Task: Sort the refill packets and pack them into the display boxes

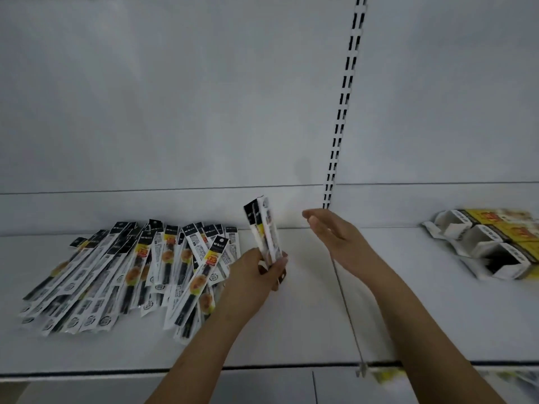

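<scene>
Packets in slim black-and-white plastic sleeves [125, 275] lie heaped at nine o'clock. Your left hand [256, 275] pinches a small upright bundle of packets [265, 228]; your right hand [335, 237] hovers with fingers straight. Yellow-and-white cardboard display boxes [493, 243] wait at three o'clock. A loose pinch could let the bundle fan and slip.

Glossy plastic packets [122, 275]; matt white metal shelf [306, 330]
</scene>
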Tool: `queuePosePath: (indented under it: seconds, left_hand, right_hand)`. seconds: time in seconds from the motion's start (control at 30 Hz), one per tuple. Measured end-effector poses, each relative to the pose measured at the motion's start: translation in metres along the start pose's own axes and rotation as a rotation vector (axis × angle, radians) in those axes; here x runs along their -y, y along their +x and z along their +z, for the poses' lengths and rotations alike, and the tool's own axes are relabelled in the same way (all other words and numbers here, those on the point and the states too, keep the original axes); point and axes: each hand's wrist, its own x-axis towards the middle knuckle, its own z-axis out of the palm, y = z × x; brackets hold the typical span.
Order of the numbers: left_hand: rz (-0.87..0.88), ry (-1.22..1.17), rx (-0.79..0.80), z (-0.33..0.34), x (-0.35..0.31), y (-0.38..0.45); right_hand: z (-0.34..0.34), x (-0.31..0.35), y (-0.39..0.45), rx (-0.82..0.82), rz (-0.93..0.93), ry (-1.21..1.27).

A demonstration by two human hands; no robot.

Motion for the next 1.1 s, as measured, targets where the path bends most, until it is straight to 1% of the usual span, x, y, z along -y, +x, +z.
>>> queuePosePath:
  seconds: [0.07,0.17,0.27,0.33,0.4,0.47,0.53,0.6,0.67,0.73,0.8,0.93,1.1]
  left_hand:
    - [-0.026,-0.07,0.074,0.009,-0.003,0.002]
    - [-0.016,-0.181,0.171,0.03,-0.019,0.006]
    - [0.023,-0.223,0.222,0.057,-0.044,0.005]
    - [0.039,-0.247,0.241,0.079,-0.059,0.006]
    - [0.05,-0.235,0.256,0.106,-0.072,0.009]
    - [0.022,-0.293,0.273,0.135,-0.084,0.012]
    - [-0.039,-0.442,0.303,0.164,-0.099,0.016]
    - [-0.08,-0.572,0.344,0.191,-0.114,0.024]
    - [-0.083,-0.63,0.359,0.218,-0.129,0.034]
    - [-0.077,-0.627,0.365,0.243,-0.141,0.044]
    - [-0.084,-0.566,0.373,0.265,-0.149,0.05]
    - [-0.098,-0.466,0.414,0.287,-0.15,0.062]
    - [-0.142,-0.458,0.402,0.291,-0.135,0.067]
  right_hand:
    - [-0.033,-0.013,-0.028,-0.152,0.019,-0.104]
    - [-0.086,-0.029,-0.076,-0.372,0.033,-0.223]
    - [-0.137,-0.041,-0.123,-0.565,0.078,-0.367]
    - [-0.167,-0.052,-0.148,-0.66,0.086,-0.448]
    - [-0.192,-0.068,-0.166,-0.697,0.1,-0.498]
    - [-0.217,-0.085,-0.174,-0.676,0.138,-0.544]
    - [-0.243,-0.103,-0.174,-0.618,0.143,-0.613]
    - [-0.269,-0.119,-0.166,-0.511,0.118,-0.683]
    - [-0.294,-0.135,-0.151,-0.38,0.1,-0.761]
    - [-0.314,-0.154,-0.137,-0.279,0.075,-0.838]
    - [-0.327,-0.172,-0.127,-0.218,0.029,-0.881]
    - [-0.34,-0.194,-0.119,-0.228,-0.11,-0.861]
    - [-0.341,-0.201,-0.118,-0.231,-0.192,-0.836]
